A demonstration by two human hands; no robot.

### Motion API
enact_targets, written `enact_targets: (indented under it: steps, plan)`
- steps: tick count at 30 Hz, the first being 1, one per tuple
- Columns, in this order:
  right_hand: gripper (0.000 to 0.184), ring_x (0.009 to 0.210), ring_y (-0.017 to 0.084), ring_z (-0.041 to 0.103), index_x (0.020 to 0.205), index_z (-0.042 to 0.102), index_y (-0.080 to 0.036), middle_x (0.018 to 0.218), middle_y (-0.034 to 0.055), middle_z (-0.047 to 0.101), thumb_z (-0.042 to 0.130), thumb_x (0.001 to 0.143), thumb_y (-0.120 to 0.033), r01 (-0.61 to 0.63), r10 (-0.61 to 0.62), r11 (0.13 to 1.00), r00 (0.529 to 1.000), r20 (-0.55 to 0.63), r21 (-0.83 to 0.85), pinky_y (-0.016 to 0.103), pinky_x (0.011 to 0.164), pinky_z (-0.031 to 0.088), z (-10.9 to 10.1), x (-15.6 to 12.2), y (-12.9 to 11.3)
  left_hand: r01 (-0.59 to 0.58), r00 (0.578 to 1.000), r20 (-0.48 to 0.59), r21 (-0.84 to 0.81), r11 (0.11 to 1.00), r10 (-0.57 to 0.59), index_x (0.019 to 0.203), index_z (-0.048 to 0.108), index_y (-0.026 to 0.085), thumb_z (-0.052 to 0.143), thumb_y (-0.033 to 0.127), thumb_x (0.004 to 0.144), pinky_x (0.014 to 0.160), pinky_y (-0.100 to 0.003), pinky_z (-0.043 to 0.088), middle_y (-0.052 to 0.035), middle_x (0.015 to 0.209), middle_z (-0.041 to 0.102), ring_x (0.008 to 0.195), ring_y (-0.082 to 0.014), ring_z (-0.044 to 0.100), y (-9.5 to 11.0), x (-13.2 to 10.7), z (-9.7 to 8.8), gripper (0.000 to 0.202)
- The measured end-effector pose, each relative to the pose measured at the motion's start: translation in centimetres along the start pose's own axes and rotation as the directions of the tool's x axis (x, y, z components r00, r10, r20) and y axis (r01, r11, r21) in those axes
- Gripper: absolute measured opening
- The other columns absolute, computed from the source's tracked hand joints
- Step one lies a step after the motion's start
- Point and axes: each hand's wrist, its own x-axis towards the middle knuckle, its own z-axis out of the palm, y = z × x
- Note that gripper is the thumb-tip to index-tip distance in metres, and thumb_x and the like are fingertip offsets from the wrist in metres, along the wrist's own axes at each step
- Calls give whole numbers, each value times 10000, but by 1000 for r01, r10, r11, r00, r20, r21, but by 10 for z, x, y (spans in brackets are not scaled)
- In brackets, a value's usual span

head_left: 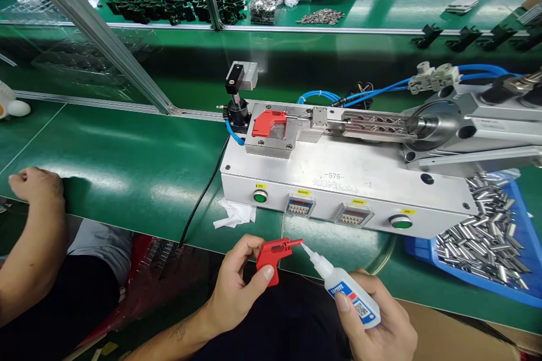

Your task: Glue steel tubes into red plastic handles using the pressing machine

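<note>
Two hands (235, 293), one Loctite bottle (351, 299), two red plastic parts (271, 256), two green push buttons (260, 196), two digital counters (300, 206), one blue tray (525, 242), one crumpled white tissue (235, 213).

A plastic part (271, 256) is coloured red at bottom centre; a white Loctite bottle (345, 299) is banded blue and red, and a blue tray (525, 242) is set on a green bench (127, 152) at right.

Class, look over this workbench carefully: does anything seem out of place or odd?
A crumpled white tissue stands out. It lies loose on the green mat, against the front of the steel fixture and beside the black cable. It looks like stray litter, not part of the work setup.
</note>
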Motion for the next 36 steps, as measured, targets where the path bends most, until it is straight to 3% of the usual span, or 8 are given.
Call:
enact_targets:
  steps: [3,10,21,36]
  plan:
    - [358,414,108,326,780,679,-220,533,-32,470,694,996,-505,-74,73,996,997,-15,-46,273,390,271,0,-4,0,6,1000,1,-2,1000,-6,1120,660,203,709,399,1023,775,-239,497,-16,909,635,812,-158,568,0,0,0,224]
    - [377,387,105,293,758,675,-223,506,-35,451,689,983,-526,-25,24,998,1000,-10,-49,272,372,274,1,-7,12,3,1000,-1,-4,1000,-3,1134,660,217,710,403,1024,774,-229,500,-9,920,648,818,-153,577,1,2,0,222]
    - [323,367,93,289,783,685,-220,511,-40,474,697,988,-470,38,-38,999,999,-2,-19,267,352,264,1,-2,10,0,1000,6,4,1000,0,1122,668,198,701,394,1024,762,-250,500,-20,907,650,803,-163,580,1,2,1,222]
    - [363,373,98,317,760,676,-220,512,-33,485,697,989,-500,23,-23,999,1000,-10,-45,270,356,261,-1,-2,8,5,1000,10,1,1000,-5,1131,674,206,704,397,1026,774,-250,498,-21,924,664,819,-165,589,1,1,1,220]
